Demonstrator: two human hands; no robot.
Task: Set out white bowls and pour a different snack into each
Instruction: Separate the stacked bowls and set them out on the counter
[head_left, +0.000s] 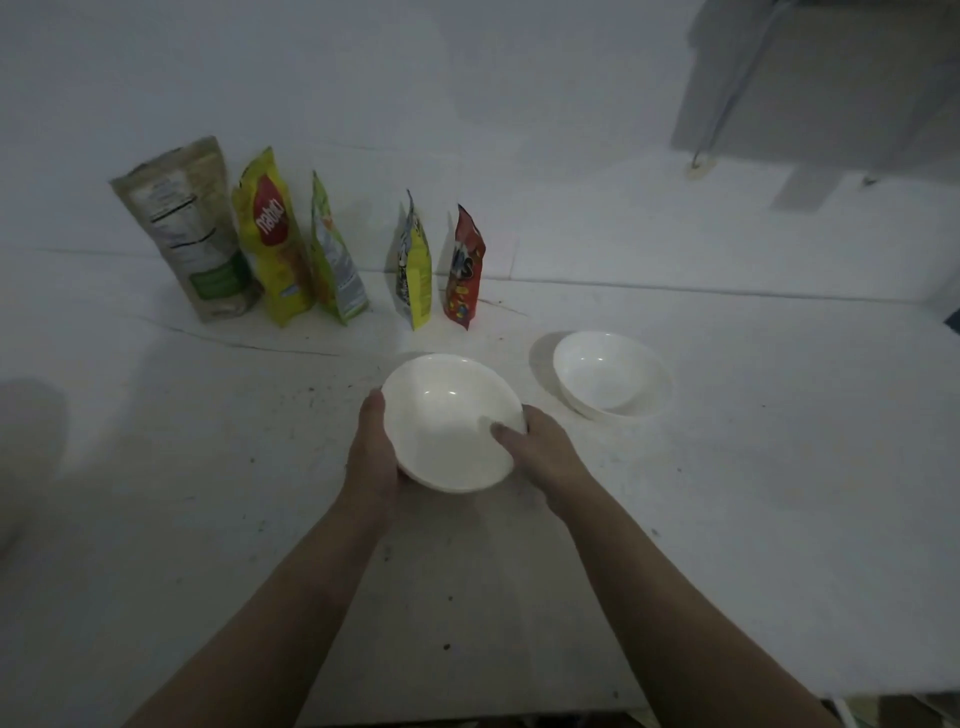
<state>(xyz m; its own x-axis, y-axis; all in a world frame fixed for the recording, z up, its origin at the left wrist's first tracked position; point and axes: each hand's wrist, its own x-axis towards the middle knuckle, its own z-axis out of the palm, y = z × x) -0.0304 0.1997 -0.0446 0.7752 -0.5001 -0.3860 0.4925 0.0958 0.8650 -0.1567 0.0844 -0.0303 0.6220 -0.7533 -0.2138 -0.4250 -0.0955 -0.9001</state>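
Note:
A white bowl (447, 415) is held tilted just above the white table (753, 519), empty inside. My left hand (371, 452) grips its left rim, fingers under the bowl. My right hand (540, 449) grips the right rim with the thumb inside the bowl. A second empty white bowl (610, 382) rests on the table to the right. Several snack bags stand in a row at the back: a beige pouch (189, 234), a yellow bag (272, 239), a green bag (335, 254), a yellow-and-white bag (414, 265) and a red bag (464, 270).
A white wall (415, 93) rises behind the bags. A grey object (831, 88) with a cable stands at the back right. The table's front edge runs along the bottom of the view. Small dark specks dot the tabletop.

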